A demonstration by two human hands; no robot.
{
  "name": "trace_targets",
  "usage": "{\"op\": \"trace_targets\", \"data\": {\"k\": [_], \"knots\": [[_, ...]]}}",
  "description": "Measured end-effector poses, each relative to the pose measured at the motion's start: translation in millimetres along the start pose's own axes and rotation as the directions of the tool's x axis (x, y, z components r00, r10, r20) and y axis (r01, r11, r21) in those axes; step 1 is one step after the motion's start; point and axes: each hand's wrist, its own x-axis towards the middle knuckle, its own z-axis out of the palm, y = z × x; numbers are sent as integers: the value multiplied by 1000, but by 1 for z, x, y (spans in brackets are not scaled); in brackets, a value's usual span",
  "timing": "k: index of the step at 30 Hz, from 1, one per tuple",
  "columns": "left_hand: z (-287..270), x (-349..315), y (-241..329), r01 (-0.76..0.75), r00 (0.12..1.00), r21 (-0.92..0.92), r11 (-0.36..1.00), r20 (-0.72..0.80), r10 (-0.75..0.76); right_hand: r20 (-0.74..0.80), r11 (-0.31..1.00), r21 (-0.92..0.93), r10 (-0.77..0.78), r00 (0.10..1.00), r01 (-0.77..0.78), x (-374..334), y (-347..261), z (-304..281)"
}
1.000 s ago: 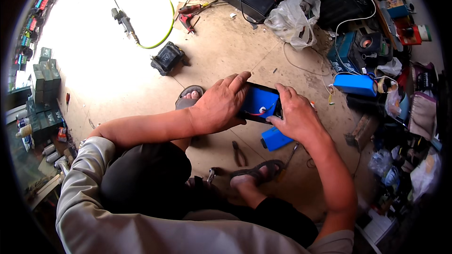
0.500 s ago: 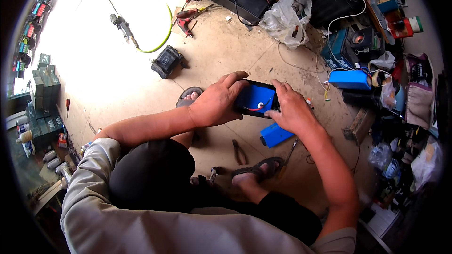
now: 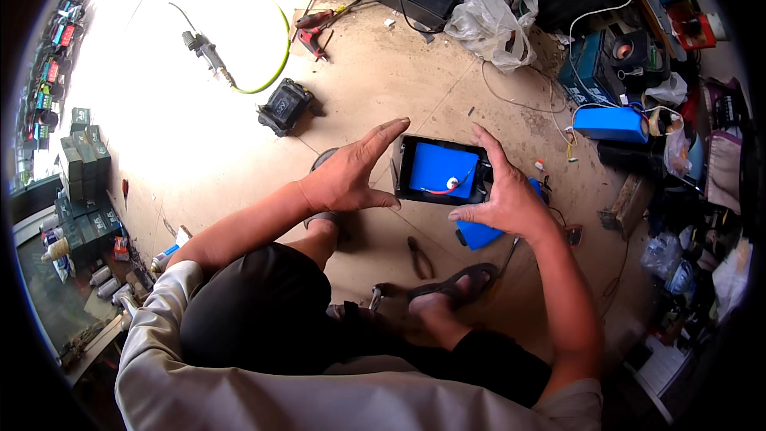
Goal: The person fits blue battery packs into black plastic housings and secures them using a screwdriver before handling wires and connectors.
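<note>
Both your left hand (image 3: 351,179) and right hand (image 3: 512,201) spread empty fingers around the black case (image 3: 404,168), seemingly on the floor (image 3: 399,72). Likely rigid, weighty: grip its sides, avoiding the red wire (image 3: 435,191).

Observed from where I stand, pale markings appear on three items: the black housing (image 3: 285,105) on the floor, the stacked dark boxes (image 3: 84,160) at left, and the teal box (image 3: 592,69) at right.
</note>
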Motion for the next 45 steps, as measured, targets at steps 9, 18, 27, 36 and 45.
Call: {"op": "trace_targets", "data": {"k": [9, 18, 27, 36, 45], "knots": [[10, 13, 2, 68, 998, -22, 997, 7, -68, -62, 999, -9, -37, 997, 36, 1, 4, 3], [11, 16, 3, -32, 997, -26, 999, -70, 30, -153, 998, 30, -49, 987, 54, -3, 4, 17], [19, 16, -3, -15, 999, -107, 994, -34, 11, -133, 994, 106, 41, 990, -27, -13, 3, 31], [-6, 10, -9, -98, 995, 420, 902, 55, 83, -123, 925, -322, 169, 978, -200, -34, -16, 10], [-116, -80, 164, -62, 997, 432, 900, -13, 75, -171, 891, -316, 285, 943, -327, -251, -19, -52]]}}
